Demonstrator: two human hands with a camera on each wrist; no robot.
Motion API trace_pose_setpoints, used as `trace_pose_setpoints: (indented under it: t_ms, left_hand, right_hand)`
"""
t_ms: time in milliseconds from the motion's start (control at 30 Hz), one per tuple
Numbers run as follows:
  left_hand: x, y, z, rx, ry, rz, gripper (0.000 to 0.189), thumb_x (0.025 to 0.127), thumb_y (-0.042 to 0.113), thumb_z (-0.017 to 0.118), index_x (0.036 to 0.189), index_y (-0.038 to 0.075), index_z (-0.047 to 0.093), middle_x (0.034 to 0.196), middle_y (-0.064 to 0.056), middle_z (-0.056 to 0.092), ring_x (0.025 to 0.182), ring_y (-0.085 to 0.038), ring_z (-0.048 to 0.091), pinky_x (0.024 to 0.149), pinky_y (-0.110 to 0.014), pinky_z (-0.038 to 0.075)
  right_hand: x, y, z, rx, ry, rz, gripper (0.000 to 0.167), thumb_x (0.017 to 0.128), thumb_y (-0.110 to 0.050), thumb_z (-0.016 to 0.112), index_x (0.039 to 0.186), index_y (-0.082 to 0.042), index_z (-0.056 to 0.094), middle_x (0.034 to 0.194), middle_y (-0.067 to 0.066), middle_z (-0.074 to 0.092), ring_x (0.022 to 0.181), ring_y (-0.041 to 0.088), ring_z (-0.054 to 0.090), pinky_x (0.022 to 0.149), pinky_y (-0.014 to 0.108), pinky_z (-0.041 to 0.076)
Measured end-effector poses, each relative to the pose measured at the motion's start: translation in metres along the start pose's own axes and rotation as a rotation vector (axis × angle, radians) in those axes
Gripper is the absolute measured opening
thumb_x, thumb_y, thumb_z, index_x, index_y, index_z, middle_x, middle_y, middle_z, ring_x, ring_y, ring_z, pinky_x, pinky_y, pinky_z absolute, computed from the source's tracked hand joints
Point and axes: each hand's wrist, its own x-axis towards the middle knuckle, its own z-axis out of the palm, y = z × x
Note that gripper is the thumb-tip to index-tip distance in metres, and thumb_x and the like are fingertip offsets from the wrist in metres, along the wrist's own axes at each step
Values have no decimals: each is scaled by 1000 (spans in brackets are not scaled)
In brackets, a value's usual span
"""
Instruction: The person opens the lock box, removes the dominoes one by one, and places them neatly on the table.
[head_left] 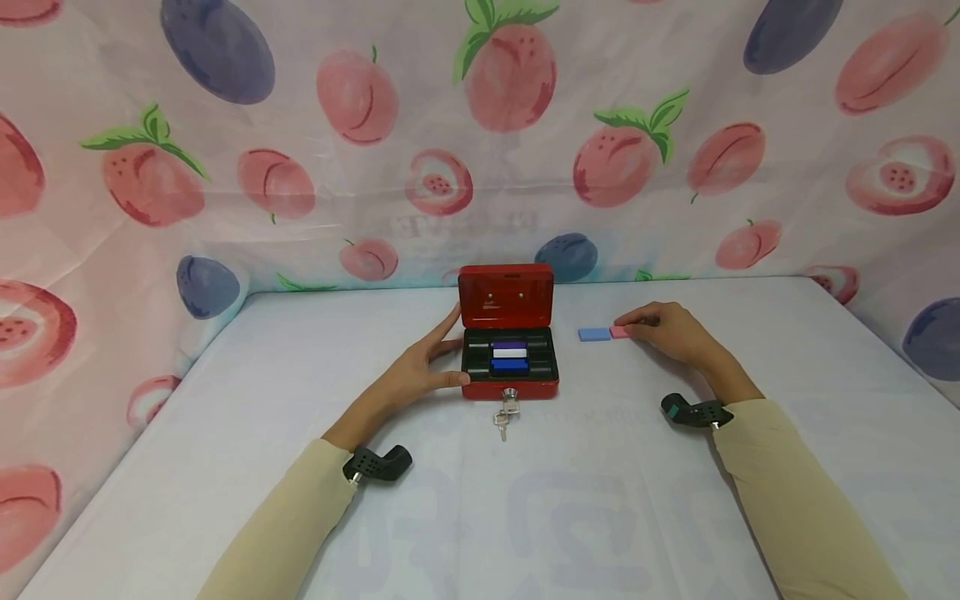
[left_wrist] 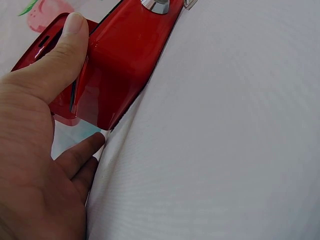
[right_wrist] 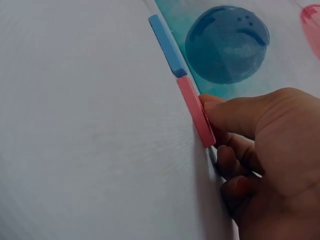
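Note:
A red cash box stands with its lid raised. Its black tray holds a purple, a white and a dark blue block. My left hand is at the box's left side, fingers extended; the thumb lies on the front corner and the index finger reaches toward the lid. To the right of the box, my right hand pinches a flat pink block between thumb and fingers. The pink block is end to end with a light blue block on the white cloth.
Keys hang from the lock at the box's front. A white cloth covers the table. Behind it rises a fruit-printed sheet. Each wrist wears a black band mount.

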Motion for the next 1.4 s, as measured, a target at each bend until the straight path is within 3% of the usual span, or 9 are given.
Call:
trace_pose_setpoints:
  t_ms: [233, 467, 667, 933, 1167, 1400]
  left_hand:
    - [0, 1, 0, 3, 4, -4, 96, 84, 18, 75, 155, 28, 10, 147, -19, 37, 135, -35, 35, 109, -58, 20]
    - [0, 0, 0, 7, 5, 2, 97, 84, 17, 74, 155, 27, 10, 148, -19, 36, 135, -35, 35, 109, -58, 19]
    - [0, 1, -1, 27, 9, 22, 97, 84, 15, 75, 155, 24, 9, 145, -23, 38, 134, -37, 37, 109, -57, 20]
    - [13, -35, 1, 25, 22, 31, 101, 82, 20, 77, 153, 38, 7, 148, -15, 37, 135, -31, 37, 109, -57, 19]
    - [12, -37, 0, 31, 34, 39, 100, 81, 26, 78, 150, 48, 9, 146, -12, 41, 133, -26, 40, 109, -56, 20]
    - [12, -35, 1, 18, 31, 40, 99, 81, 27, 78, 150, 47, 10, 146, -11, 41, 133, -24, 41, 110, -54, 21]
  right_hand:
    - [-2, 0, -2, 50, 23, -8, 32, 98, -22, 56, 123, -5, 63, 128, 19, 56, 117, 35, 47, 101, 53, 36]
    - [-3, -9, -7, 90, 111, 4, 33, 100, -26, 51, 125, -6, 62, 125, 18, 57, 110, 33, 50, 93, 50, 41]
    - [-1, -19, -12, 106, 171, -86, 34, 99, -27, 54, 123, -4, 64, 121, 18, 60, 108, 32, 53, 88, 47, 43]
    - [-1, -40, -16, 76, 199, -136, 33, 99, -28, 55, 122, -8, 66, 116, 13, 62, 105, 27, 53, 81, 42, 43]
    - [-3, -58, -16, 86, 201, -184, 31, 98, -29, 55, 119, -9, 67, 115, 13, 63, 101, 27, 55, 81, 45, 45]
    - [-7, -71, -19, 98, 199, -202, 30, 97, -30, 57, 117, -11, 68, 112, 9, 64, 99, 24, 56, 81, 45, 46]
